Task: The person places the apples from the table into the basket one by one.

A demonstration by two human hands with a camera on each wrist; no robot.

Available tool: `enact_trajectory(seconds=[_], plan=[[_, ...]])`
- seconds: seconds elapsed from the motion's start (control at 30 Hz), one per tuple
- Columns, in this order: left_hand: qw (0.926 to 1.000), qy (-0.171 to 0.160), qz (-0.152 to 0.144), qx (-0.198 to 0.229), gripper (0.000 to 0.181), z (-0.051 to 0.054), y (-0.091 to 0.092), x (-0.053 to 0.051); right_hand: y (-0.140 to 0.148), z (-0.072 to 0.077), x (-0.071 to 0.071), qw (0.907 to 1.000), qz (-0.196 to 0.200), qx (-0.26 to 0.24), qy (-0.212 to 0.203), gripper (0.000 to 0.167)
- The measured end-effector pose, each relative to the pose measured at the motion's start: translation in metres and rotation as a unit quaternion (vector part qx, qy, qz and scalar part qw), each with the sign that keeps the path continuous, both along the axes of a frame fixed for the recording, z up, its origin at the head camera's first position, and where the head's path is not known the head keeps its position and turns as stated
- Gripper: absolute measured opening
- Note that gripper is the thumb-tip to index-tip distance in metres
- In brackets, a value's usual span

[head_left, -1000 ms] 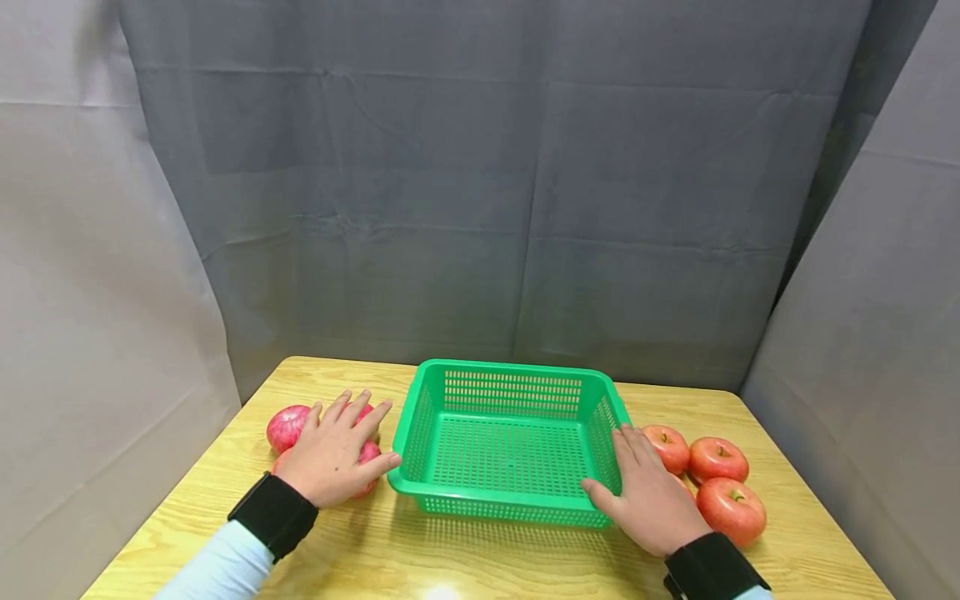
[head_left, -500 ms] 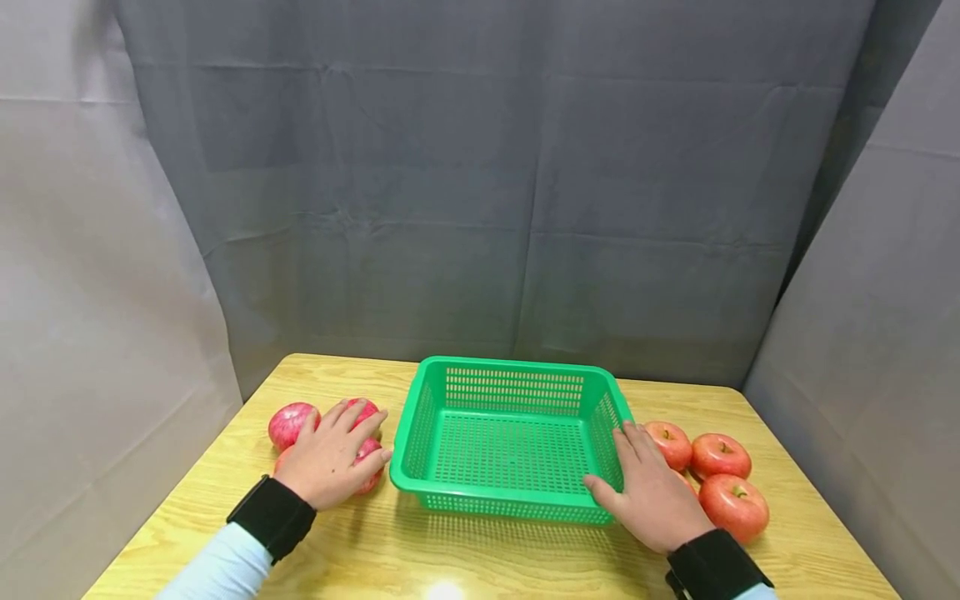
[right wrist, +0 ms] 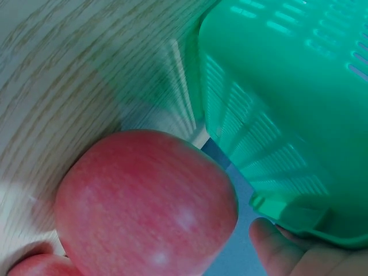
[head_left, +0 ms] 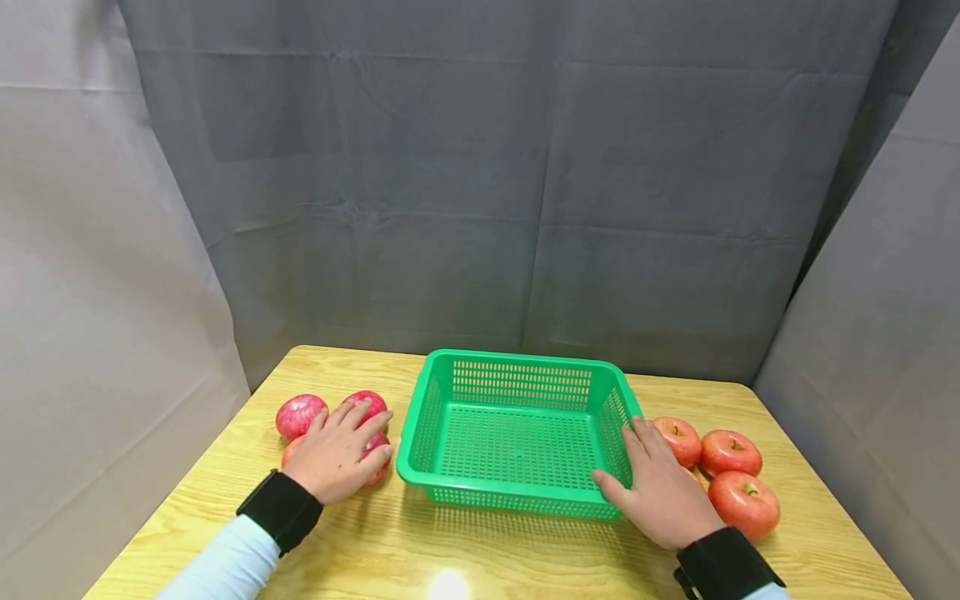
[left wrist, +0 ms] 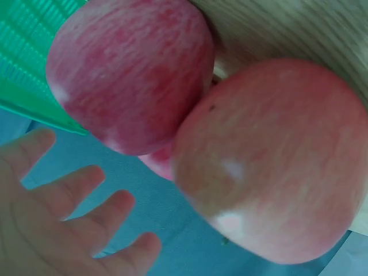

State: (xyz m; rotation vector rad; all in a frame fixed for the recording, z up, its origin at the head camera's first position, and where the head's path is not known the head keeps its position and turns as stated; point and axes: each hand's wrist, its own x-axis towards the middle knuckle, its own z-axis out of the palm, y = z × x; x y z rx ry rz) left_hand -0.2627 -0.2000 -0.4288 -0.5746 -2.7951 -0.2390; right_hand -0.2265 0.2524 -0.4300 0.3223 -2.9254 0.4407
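Several left apples lie on the tabletop in your head view; your left hand is over them, its grip spread wide and holding nothing. Your right hand is at the right side of the green basket, its grip straight-fingered and holding nothing, the right apples beside it. In your left wrist view, parted fingers stand near the left apples. In your right wrist view, a fingertip is at the basket's rim, contact unclear

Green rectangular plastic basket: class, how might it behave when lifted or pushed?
The basket is probably light, being empty and perforated. Wide and low, it would likely slide rather than tip. Its straight edges suggest some stiffness.
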Motion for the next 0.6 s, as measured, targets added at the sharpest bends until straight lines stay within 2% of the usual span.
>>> enact_trajectory(seconds=[0.2,0.43,0.6], plan=[[0.9999,-0.007,-0.011,0.005,0.054,-0.003,-0.001,-0.001,-0.001,0.000,0.001,1.0000,-0.003,0.002,0.002,0.096],[0.9996,0.002,-0.028,0.008,0.056,-0.016,-0.007,-0.009,-0.001,-0.001,0.000,0.9999,-0.005,0.009,0.008,0.100],[0.9995,0.005,-0.028,0.009,0.058,-0.019,-0.007,-0.010,-0.001,-0.001,0.000,0.9999,-0.008,0.012,0.007,0.099]])
